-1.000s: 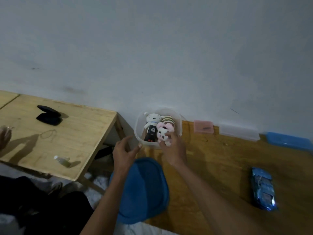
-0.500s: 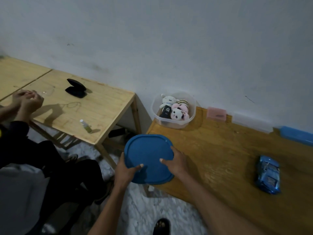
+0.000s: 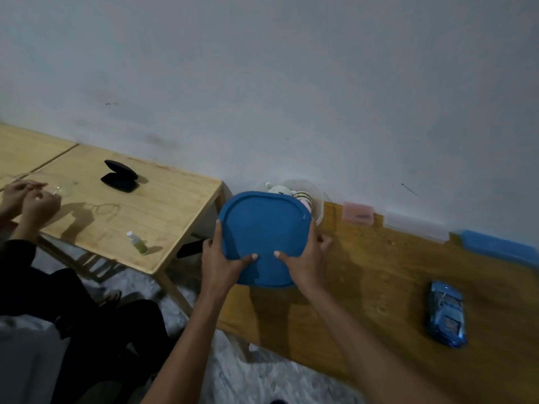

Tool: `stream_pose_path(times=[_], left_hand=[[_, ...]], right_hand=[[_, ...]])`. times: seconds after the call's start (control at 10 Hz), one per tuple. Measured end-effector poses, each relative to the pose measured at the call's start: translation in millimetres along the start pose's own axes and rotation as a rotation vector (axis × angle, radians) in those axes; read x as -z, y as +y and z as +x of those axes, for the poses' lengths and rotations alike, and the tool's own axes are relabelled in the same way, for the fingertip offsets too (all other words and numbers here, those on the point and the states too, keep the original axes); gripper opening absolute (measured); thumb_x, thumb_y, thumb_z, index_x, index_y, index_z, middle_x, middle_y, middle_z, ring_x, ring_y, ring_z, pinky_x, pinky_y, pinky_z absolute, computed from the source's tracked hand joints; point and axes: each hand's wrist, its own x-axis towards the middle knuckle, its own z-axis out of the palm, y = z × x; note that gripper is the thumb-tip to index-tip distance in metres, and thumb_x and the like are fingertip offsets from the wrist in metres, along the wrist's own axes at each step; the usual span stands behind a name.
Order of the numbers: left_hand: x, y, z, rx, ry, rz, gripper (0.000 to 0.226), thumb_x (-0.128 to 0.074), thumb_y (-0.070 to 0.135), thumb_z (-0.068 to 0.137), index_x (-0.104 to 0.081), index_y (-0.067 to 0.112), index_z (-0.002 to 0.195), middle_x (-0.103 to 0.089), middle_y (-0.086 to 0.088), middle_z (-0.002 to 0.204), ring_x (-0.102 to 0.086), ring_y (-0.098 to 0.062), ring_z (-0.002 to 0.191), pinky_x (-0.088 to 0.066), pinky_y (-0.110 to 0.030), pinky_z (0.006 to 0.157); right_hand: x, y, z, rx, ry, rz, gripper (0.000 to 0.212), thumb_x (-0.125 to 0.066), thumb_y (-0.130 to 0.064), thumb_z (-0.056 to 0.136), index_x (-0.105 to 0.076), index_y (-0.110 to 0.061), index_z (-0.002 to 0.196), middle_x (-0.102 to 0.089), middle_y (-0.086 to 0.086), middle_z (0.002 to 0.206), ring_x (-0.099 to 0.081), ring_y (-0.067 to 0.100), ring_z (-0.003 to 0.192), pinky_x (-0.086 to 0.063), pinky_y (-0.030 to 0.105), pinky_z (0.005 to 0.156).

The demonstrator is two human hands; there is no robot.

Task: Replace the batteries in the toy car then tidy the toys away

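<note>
On the neighbouring table, a black case (image 3: pixel 119 177) and a small dropper bottle (image 3: pixel 137 243) sit apart from the job. The left hand (image 3: pixel 223 265) and right hand (image 3: pixel 303 262) each grip an edge of the blue lid (image 3: pixel 264 228), thumbs on top, likely to cap the clear tub (image 3: pixel 318 199) of plush toys (image 3: pixel 281 190). The blue toy car (image 3: pixel 446 314) lies well to the right, uncollected; no writing is legible.

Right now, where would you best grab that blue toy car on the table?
Grip the blue toy car across its long flanks, coming from above. It lies flat on the wooden table, long and narrow, nose pointing away, with bare wood on both sides, so fingers should fit either flank.
</note>
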Motion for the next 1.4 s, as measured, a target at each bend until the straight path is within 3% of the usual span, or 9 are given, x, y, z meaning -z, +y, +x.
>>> stream_pose_path(times=[0.1, 0.5, 0.6, 0.9, 1.0, 1.2, 1.3, 1.4], left_hand=[[-10.0, 20.6, 33.2, -0.071, -0.038, 0.006, 0.122, -0.084, 0.057, 0.068, -0.005, 0.04, 0.158, -0.041, -0.008, 0.138, -0.047, -0.031, 0.125, -0.052, -0.051, 0.097], [-85.1, 34.0, 159.6, -0.141, -0.143, 0.071, 0.116, -0.08, 0.064, 0.069, -0.016, 0.027, 0.158, -0.043, -0.012, 0.146, -0.048, -0.031, 0.129, -0.052, -0.051, 0.1], [-100.0, 25.0, 171.7, -0.139, -0.171, 0.086, 0.117, -0.077, 0.07, 0.068, -0.018, 0.025, 0.158, -0.041, -0.011, 0.15, -0.047, -0.031, 0.132, -0.051, -0.051, 0.102], [-114.6, -1.9, 185.1, -0.131, -0.195, 0.067, 0.116, -0.069, 0.083, 0.064, -0.023, 0.027, 0.155, -0.037, -0.007, 0.153, -0.044, -0.03, 0.136, -0.052, -0.053, 0.101], [-109.8, -1.3, 187.5, -0.142, -0.211, 0.06, 0.116, -0.073, 0.077, 0.066, -0.021, 0.026, 0.157, -0.037, -0.004, 0.153, -0.044, -0.028, 0.136, -0.052, -0.052, 0.102], [-103.1, 8.9, 184.7, -0.165, -0.227, 0.098, 0.109, -0.075, 0.068, 0.071, -0.021, 0.024, 0.156, -0.037, -0.007, 0.151, -0.042, -0.029, 0.136, -0.049, -0.055, 0.104], [-98.1, 17.6, 175.3, -0.128, -0.182, 0.131, 0.106, -0.07, 0.067, 0.078, -0.012, 0.029, 0.159, -0.004, -0.009, 0.166, -0.007, -0.035, 0.153, -0.026, -0.057, 0.12], [-88.9, 27.5, 155.9, -0.131, -0.114, 0.078, 0.101, -0.062, 0.07, 0.082, -0.01, 0.032, 0.159, 0.008, -0.007, 0.168, 0.009, -0.031, 0.154, -0.018, -0.057, 0.12]], right_hand=[[9.5, -14.8, 35.4, -0.02, 0.044, -0.054, 0.115, -0.089, -0.04, 0.069, -0.015, -0.031, 0.156, -0.024, 0.002, 0.134, -0.047, 0.022, 0.116, -0.05, 0.03, 0.088], [-10.5, 0.0, 160.1, -0.165, 0.1, -0.172, 0.108, -0.086, -0.046, 0.069, -0.022, -0.028, 0.154, -0.029, 0.006, 0.131, -0.044, 0.028, 0.122, -0.051, 0.043, 0.098], [-21.6, 12.5, 172.4, -0.208, 0.111, -0.222, 0.108, -0.084, -0.052, 0.067, -0.022, -0.029, 0.152, -0.028, 0.007, 0.134, -0.036, 0.031, 0.128, -0.048, 0.046, 0.101], [-31.6, 24.1, 170.4, -0.2, 0.036, -0.216, 0.1, -0.08, -0.046, 0.079, -0.023, -0.016, 0.156, -0.024, 0.005, 0.14, -0.036, 0.021, 0.129, -0.038, 0.025, 0.101], [-32.3, 22.1, 167.2, -0.202, 0.017, -0.23, 0.099, -0.078, -0.047, 0.081, -0.021, -0.016, 0.156, -0.023, 0.005, 0.14, -0.036, 0.019, 0.126, -0.034, 0.019, 0.094], [-24.9, 14.4, 166.1, -0.2, -0.039, -0.3, 0.1, -0.074, -0.055, 0.08, -0.018, -0.02, 0.155, -0.022, 0.007, 0.143, -0.038, 0.025, 0.128, -0.044, 0.033, 0.098], [-11.0, 10.1, 165.3, -0.231, -0.049, -0.268, 0.096, -0.071, -0.065, 0.076, -0.026, -0.026, 0.151, -0.027, 0.008, 0.146, -0.036, 0.032, 0.134, -0.046, 0.045, 0.101], [9.5, 9.2, 155.8, -0.19, -0.013, -0.215, 0.087, -0.067, -0.065, 0.079, -0.029, -0.029, 0.149, -0.031, 0.007, 0.147, -0.036, 0.032, 0.137, -0.048, 0.05, 0.101]])
